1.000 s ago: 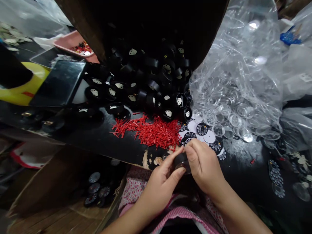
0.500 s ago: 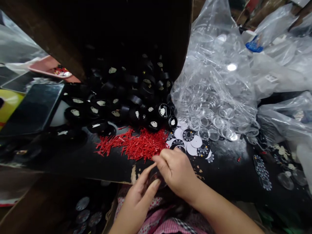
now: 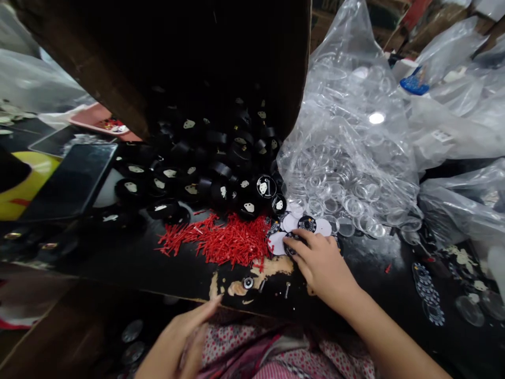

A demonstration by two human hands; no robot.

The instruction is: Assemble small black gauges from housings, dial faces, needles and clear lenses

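Observation:
My right hand point(image 3: 321, 266) reaches over a pile of round paper discs, white on one side and black with a printed dial on the other. Its outstretched fingertips rest on a black printed disc point(image 3: 292, 246), partly covering it. My left hand point(image 3: 189, 334), slightly blurred, is at the table's front edge with its fingers stretched out and nothing visible in it. Left of the discs lies a heap of thin red plastic pointers point(image 3: 232, 237). Between my hands, on the table, are a small round metal-centred part point(image 3: 248, 283) and a screw-like pin point(image 3: 288, 290).
A tipped carton point(image 3: 130, 100) holds many black round cases point(image 3: 248, 207) that spill out. A plastic bag point(image 3: 347, 121) of clear round covers point(image 3: 353, 205) stands on the right. A phone point(image 3: 74, 179) lies left. Below the table edge is a box with clear-covered discs point(image 3: 132, 330).
My hands have parted. The right one moved up and right onto the discs, the left one down and left. The small part they worked on in front of me is no longer between them.

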